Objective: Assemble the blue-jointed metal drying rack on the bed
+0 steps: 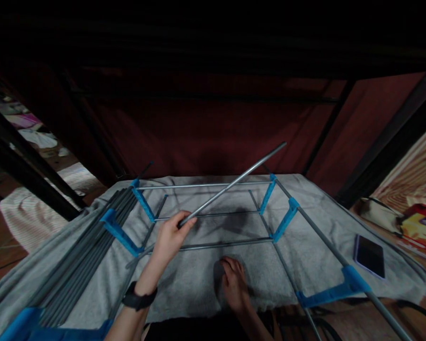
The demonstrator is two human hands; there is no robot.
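My left hand [170, 239], with a black watch on its wrist, is shut on the near end of a loose grey metal rod [234, 182]. The rod slants up and to the right above a rack frame. That frame, made of thin grey rods [213, 246] and blue plastic connectors [286, 220], lies flat on a grey cloth [191, 284]. My right hand [234, 284] rests palm down on the cloth just in front of the frame's nearest rod and holds nothing.
A bundle of dark rods [88, 255] with blue end pieces lies along the cloth's left side. A dark phone [369, 255] sits on the cloth at right, with red and yellow packets [422, 222] beyond it. Dark red fabric [213, 132] and black bars hang behind.
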